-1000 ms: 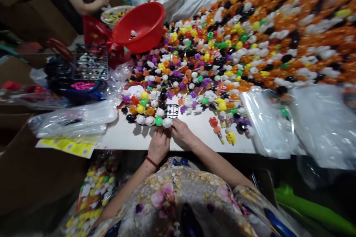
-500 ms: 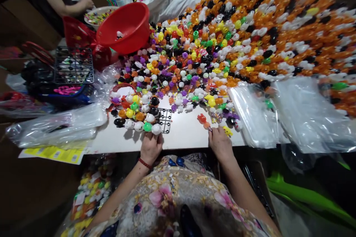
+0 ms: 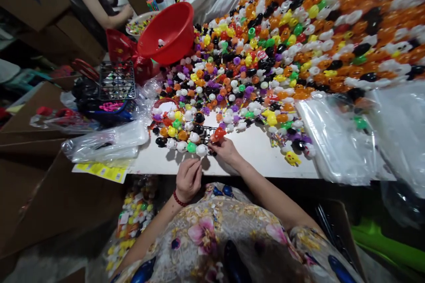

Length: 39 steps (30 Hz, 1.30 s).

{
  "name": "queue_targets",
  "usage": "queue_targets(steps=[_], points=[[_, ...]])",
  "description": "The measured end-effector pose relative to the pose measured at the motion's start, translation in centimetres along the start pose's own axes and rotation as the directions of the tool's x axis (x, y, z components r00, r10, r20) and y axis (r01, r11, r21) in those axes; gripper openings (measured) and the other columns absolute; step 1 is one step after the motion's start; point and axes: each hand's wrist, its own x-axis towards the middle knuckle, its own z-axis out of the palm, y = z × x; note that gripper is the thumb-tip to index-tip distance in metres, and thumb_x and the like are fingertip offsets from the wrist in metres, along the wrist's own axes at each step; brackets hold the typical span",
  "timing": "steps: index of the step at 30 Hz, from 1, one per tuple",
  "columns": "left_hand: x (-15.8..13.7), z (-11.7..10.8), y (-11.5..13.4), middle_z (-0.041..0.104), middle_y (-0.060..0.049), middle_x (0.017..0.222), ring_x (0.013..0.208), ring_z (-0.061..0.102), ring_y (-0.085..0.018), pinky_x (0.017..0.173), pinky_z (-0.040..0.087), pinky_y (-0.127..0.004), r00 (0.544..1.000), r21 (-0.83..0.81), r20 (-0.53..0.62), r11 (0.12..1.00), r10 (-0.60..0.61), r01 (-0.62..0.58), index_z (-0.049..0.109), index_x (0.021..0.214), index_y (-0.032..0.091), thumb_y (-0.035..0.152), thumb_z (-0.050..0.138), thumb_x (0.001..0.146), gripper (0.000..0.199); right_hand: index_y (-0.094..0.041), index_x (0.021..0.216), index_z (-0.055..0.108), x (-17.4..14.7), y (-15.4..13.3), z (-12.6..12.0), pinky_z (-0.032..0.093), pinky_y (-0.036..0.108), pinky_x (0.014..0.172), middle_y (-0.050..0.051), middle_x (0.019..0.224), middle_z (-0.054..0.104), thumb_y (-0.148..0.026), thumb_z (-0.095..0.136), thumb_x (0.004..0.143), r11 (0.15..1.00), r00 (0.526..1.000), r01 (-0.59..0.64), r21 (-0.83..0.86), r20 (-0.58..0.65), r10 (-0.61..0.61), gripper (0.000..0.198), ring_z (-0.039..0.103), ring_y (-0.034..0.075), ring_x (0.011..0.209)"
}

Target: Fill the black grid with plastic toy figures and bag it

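Note:
A black grid rack (image 3: pixel 210 129) lies on the white table, its left part covered by several toy-headed pieces in white, black, green, yellow and orange. My right hand (image 3: pixel 227 152) grips a red toy-headed piece (image 3: pixel 218 135) at the rack's bare right end. The red piece hides part of the grid there. My left hand (image 3: pixel 188 180), with a red bead bracelet at the wrist, is closed just in front of the rack, below a white figure head (image 3: pixel 201 150). Whatever its curled fingers pinch, if anything, cannot be made out.
A large heap of colourful toy pieces (image 3: pixel 299 44) covers the table's back and right. Clear plastic bags (image 3: pixel 335 141) lie right, more bags (image 3: pixel 109 141) left. A red basin (image 3: pixel 166 35) stands behind. A co-worker's arm (image 3: pixel 102 13) shows at far left.
My right hand has moved left from the table's right part to the rack, carrying the red toy piece. My left hand stays near the rack's front. The whole view has shifted.

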Motion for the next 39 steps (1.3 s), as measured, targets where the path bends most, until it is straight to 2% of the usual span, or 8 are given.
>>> queue_targets(steps=[5,11,21,24,27,30,33,39], points=[[2.2,-1.9,0.6,0.065,-0.009,0.101,0.094,0.065,-0.02,0.081,0.058,-0.035,0.999,0.056,-0.015,0.998,0.039,-0.038,0.057,0.121,0.019,0.005,0.06,0.086,0.038,-0.018,0.085,0.066,0.5,-0.5,0.5,0.047,0.031,0.073,0.003,0.082,0.07,-0.02,0.06,0.077,0.954,0.988,0.141,-0.265,0.098,-0.119,0.011,0.061,0.019,0.076],[4.1,-1.8,0.5,0.064,-0.011,0.108,0.102,0.064,-0.022,0.086,0.057,-0.038,0.995,0.071,0.052,0.994,0.081,-0.084,0.052,0.131,0.021,0.009,0.06,0.087,0.046,-0.019,0.091,0.065,0.4,-0.6,0.1,0.046,0.03,0.074,0.006,0.086,0.07,-0.016,0.054,0.084,0.846,0.97,0.23,-0.48,0.18,-0.162,0.014,0.061,0.02,0.078],[5.0,-1.1,0.5,0.064,-0.011,0.108,0.101,0.064,-0.022,0.087,0.055,-0.037,0.991,0.021,0.054,0.992,0.122,-0.124,0.052,0.135,0.023,0.007,0.063,0.085,0.053,-0.018,0.098,0.065,0.3,-0.5,0.8,0.049,0.031,0.084,0.006,0.097,0.068,-0.009,0.055,0.083,0.813,0.964,0.248,-0.527,0.222,-0.15,0.021,0.062,0.019,0.089],[4.8,-1.3,0.6,0.066,-0.012,0.107,0.101,0.064,-0.023,0.087,0.055,-0.037,0.987,-0.018,0.036,0.988,0.155,-0.154,0.055,0.133,0.02,0.004,0.065,0.082,0.055,-0.019,0.114,0.062,-1.7,-0.4,-1.8,0.051,0.031,0.087,0.008,0.108,0.067,-0.015,0.059,0.086,0.832,0.951,0.309,-0.461,0.169,-0.26,0.028,0.063,0.018,0.095],[4.2,-1.4,0.9,0.068,-0.011,0.101,0.095,0.066,-0.022,0.084,0.057,-0.036,0.977,-0.121,0.082,0.975,0.199,-0.189,0.059,0.126,0.018,0.003,0.064,0.082,0.046,-0.021,0.117,0.062,-5.8,0.0,-7.0,0.05,0.039,0.096,0.011,0.118,0.064,-0.025,0.054,0.093,0.74,0.909,0.295,-0.604,-0.06,-0.411,0.026,0.059,0.022,0.11],[3.3,-0.8,1.3,0.07,-0.01,0.091,0.085,0.067,-0.019,0.078,0.059,-0.032,0.946,-0.23,0.171,0.945,0.274,-0.232,0.062,0.113,0.015,0.006,0.062,0.085,0.03,-0.018,0.111,0.064,-10.0,1.0,-12.6,0.044,0.052,0.102,0.017,0.119,0.063,-0.028,0.051,0.093,0.57,0.813,0.013,-0.821,-0.323,-0.484,0.024,0.054,0.03,0.115],[2.3,0.6,1.7,0.072,-0.01,0.088,0.081,0.069,-0.018,0.075,0.06,-0.028,0.905,-0.277,0.278,0.929,0.323,-0.246,0.063,0.11,0.016,0.011,0.058,0.089,0.022,-0.016,0.117,0.062,-12.4,2.1,-16.2,0.046,0.054,0.098,0.019,0.119,0.061,-0.027,0.05,0.091,0.478,0.801,-0.188,-0.858,-0.416,-0.432,0.031,0.055,0.032,0.113],[2.2,3.8,3.2,0.068,-0.015,0.119,0.107,0.069,-0.02,0.089,0.059,-0.029,0.858,-0.332,0.437,0.935,0.271,-0.126,0.049,0.138,0.018,0.016,0.046,0.096,0.042,-0.021,0.12,0.06,-13.3,0.1,-15.7,0.05,0.046,0.099,0.014,0.115,0.064,-0.028,0.048,0.091,0.655,0.805,-0.023,-0.756,-0.402,-0.436,0.032,0.061,0.026,0.109]])
